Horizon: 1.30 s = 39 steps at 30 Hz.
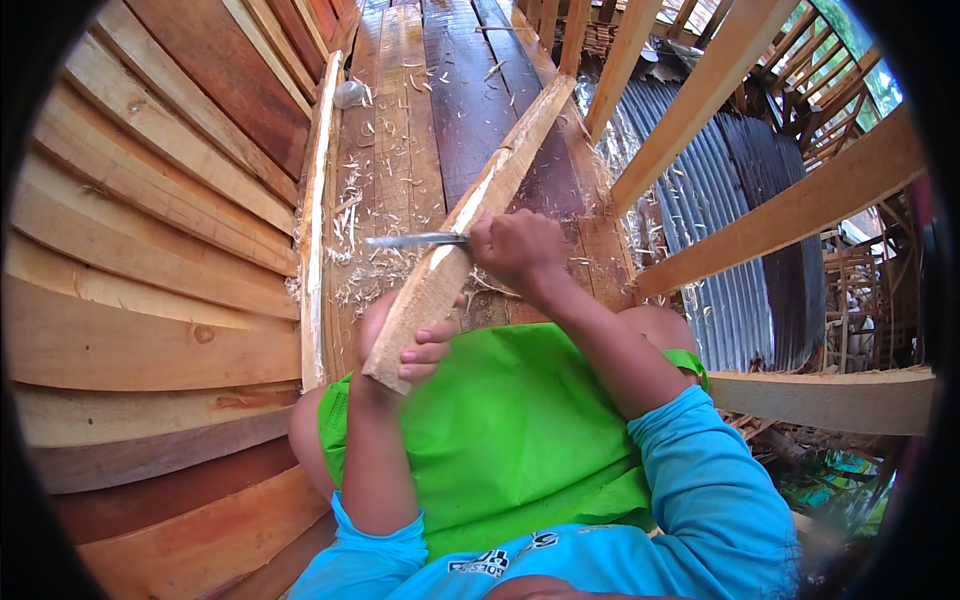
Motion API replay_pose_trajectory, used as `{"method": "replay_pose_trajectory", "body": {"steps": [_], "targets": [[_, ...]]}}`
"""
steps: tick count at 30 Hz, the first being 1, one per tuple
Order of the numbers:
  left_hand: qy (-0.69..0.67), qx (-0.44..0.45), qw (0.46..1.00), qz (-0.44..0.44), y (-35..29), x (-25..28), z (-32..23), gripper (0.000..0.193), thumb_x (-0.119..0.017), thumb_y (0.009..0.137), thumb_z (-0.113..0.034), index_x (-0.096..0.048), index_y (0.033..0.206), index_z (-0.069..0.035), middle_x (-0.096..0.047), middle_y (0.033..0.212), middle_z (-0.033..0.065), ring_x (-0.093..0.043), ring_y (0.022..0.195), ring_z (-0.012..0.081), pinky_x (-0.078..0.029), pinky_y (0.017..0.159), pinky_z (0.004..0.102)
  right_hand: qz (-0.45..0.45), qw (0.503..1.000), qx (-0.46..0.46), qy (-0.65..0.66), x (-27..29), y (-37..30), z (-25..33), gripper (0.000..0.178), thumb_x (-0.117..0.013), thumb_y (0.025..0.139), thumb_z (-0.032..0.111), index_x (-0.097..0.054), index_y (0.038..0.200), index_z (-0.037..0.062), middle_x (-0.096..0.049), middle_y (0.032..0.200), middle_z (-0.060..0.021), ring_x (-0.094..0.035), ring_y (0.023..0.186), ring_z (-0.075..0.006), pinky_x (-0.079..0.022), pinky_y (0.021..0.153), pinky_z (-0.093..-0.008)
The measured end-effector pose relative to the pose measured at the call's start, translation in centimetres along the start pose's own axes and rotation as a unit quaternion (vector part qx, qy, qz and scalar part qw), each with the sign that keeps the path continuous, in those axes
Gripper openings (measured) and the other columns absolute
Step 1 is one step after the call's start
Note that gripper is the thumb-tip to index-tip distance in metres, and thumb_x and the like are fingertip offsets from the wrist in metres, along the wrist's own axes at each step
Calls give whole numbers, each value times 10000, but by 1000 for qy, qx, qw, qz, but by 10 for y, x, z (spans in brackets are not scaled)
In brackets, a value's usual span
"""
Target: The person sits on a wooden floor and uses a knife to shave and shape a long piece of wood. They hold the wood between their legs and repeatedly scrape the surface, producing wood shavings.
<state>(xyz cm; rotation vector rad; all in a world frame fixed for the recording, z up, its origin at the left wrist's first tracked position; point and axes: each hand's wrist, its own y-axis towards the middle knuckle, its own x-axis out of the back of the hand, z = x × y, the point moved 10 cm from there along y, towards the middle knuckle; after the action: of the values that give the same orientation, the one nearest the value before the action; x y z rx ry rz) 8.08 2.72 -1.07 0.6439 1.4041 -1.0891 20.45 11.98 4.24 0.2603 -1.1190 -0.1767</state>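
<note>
A long rough wooden plank (520, 160) slants from my lap up to the far right, with a pale, freshly cut strip along its edge. My left hand (425, 350) is wrapped round its near end from beneath, fingers showing on the right side. In my right hand (520, 250) is a knife, gripped in a closed fist. Its narrow metal blade (415, 240) lies across the plank's pale edge and points left. The knife's handle is hidden inside the fist.
Wood shavings (350, 215) litter the plank floor (400, 110). A wall of overlapping boards (150, 280) rises on the left, with a white-edged beam (318, 240) at its foot. Wooden railing posts (700, 100) stand on the right, corrugated metal sheets (715, 220) beyond them.
</note>
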Motion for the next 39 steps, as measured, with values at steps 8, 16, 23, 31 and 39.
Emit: {"method": "replay_pose_trajectory", "body": {"steps": [8, 16, 23, 31, 39], "targets": [[27, -3, 1000, -10, 2, 2, 2, 579, -288, 986, -412, -383, 1329, 45, -442, 742, 102, -440, 481, 168, -416, 368, 307, 0, 999, -27, -19, 3, 1, -8, 512, -449, 911, 339, -634, 534, 47, -581, 488, -164, -592, 413, -328, -486, 440, -441], [-4, -7, 1000, 0, 1, -4, 0, 573, -291, 988, -410, -389, 1322, 45, -438, 738, 99, -447, 481, 170, -401, 362, 305, -33, 999, -34, -2, -2, 1, -15, 543, -421, 908, 326, -594, 486, 32, -531, 444, -176, -559, 389, -343, -455, 433, -475], [47, -12, 999, -11, 1, 0, 1, 569, -296, 994, -403, -388, 1322, 53, -431, 742, 90, -434, 476, 155, -397, 354, 294, -66, 997, 46, -2, -2, 9, -20, 487, -473, 876, 296, -563, 462, 57, -522, 434, -149, -552, 377, -308, -436, 398, -431], [41, -21, 999, -21, -2, -5, -3, 569, -290, 986, -405, -399, 1312, 49, -436, 743, 90, -430, 473, 157, -406, 356, 288, -172, 978, 119, -12, 4, 5, -13, 385, -527, 835, 276, -548, 479, 133, -518, 426, -74, -522, 352, -241, -439, 384, -374], [44, -15, 999, -5, -1, -4, -4, 565, -284, 991, -395, -400, 1308, 58, -440, 740, 92, -441, 478, 161, -406, 361, 297, -253, 953, 163, -25, 17, -2, -6, 395, -522, 845, 225, -502, 463, 131, -495, 435, -49, -490, 349, -218, -401, 366, -363]]}}
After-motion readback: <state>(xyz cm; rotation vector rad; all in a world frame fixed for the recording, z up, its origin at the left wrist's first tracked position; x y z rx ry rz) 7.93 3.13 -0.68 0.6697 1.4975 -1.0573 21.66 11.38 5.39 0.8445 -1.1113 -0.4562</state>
